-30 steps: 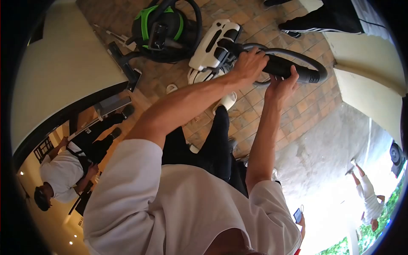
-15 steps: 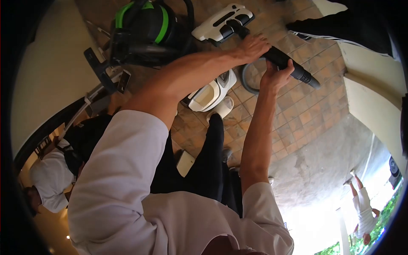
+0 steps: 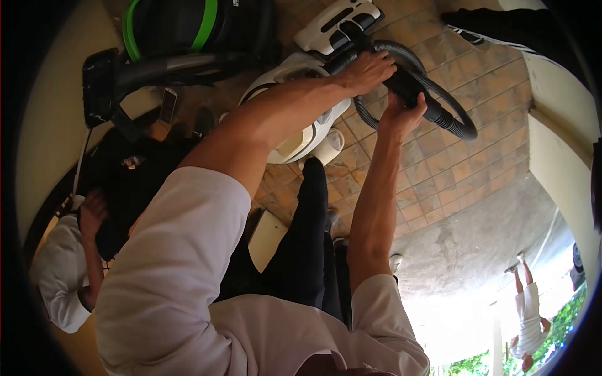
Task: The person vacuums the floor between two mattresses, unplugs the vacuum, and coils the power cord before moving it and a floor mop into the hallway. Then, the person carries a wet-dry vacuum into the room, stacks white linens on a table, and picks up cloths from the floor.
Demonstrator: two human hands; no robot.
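Observation:
My left hand is closed on the upper part of a black vacuum handle. Lower on the same handle, my right hand has its fingers wrapped round it, thumb along the side. A ribbed grey hose runs from the handle's lower end and loops back up behind it. Just above my left hand, a white and black floor head lies on the tiles. The white vacuum body sits below my left forearm, partly hidden by it.
A black and green vacuum stands at the upper left, with a dark floor nozzle beside it. A person in a white shirt is at the left. Another person's black-clad leg reaches in at the upper right. A beige wall bounds the right.
The hose now shows as a wide loop right of the handle. More of the white vacuum body shows. The dark nozzle at the left appears larger, and the person at the left has a raised hand.

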